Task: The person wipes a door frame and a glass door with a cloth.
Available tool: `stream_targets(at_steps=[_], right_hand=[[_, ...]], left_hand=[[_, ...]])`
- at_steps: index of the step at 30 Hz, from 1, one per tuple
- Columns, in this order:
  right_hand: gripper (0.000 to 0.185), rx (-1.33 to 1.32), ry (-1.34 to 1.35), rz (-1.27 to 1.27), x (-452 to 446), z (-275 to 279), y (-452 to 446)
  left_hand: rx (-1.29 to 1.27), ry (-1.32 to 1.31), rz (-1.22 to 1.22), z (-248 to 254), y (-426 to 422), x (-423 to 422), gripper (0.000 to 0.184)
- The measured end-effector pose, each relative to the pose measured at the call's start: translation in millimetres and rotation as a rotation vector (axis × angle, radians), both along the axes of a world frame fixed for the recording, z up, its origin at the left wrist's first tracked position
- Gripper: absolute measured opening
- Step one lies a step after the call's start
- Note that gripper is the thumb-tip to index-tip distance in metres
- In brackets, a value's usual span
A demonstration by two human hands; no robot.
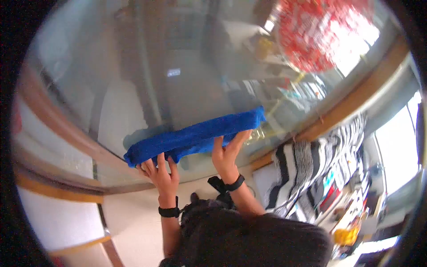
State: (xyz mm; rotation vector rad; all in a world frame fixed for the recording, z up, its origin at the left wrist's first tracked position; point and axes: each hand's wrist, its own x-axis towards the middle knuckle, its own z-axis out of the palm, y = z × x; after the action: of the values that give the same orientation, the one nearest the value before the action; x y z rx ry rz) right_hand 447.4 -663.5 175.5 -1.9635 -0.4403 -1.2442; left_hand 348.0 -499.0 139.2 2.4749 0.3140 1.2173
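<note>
Dark clothing [249,242] shows below hands [227,161] touching the blue cloth [195,135] beyond them.

Pale floor [135,222] below a glass pane [187,98] in a brown frame [356,107]; red decoration [311,33] upper right; black-and-white striped cloth [296,169] at right; bright window [397,147] beyond; yellow item [346,236] lower right, amid clutter.
</note>
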Motion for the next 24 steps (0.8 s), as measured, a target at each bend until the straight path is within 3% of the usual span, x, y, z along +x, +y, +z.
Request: stream_targets(at_steps=[2,4,5,6,9,17,19,24], right_hand=[[0.083,0.022,-0.037,0.031,5.0,-7.7,-9.0],[0.08,0.007,-0.052,-0.079,1.7,21.1,-22.9],[0.078,-0.031,0.03,-0.054,-1.4,29.8,-27.1],[0.076,-0.062,0.112,-0.021,-4.0,38.0,-30.0],[0.068,-0.064,0.132,-0.084,-5.3,54.4,-39.2],[0.049,-0.127,0.2,-0.206,6.0,56.9,-95.9],[0.044,-0.112,0.216,-0.211,10.5,57.3,-110.3],[0.046,-0.047,0.17,-0.226,37.8,55.4,-157.2]], left_hand=[[0.118,0.049,-0.011,-1.4,1.6,0.4,0.039],[0.089,0.044,0.082,-16.2,-1.4,9.0,0.042],[0.107,-0.034,0.037,-15.9,-1.5,12.6,0.053],[0.136,-0.041,-0.019,-17.5,-5.3,16.6,0.053],[-0.002,-0.072,-0.007,-20.8,-29.0,25.4,0.069],[0.093,-0.091,-0.105,-9.9,-66.8,33.8,0.069],[0.036,0.005,-0.112,-1.5,-82.2,34.3,0.065],[0.051,0.027,-0.165,3.6,-128.5,49.4,0.063]])
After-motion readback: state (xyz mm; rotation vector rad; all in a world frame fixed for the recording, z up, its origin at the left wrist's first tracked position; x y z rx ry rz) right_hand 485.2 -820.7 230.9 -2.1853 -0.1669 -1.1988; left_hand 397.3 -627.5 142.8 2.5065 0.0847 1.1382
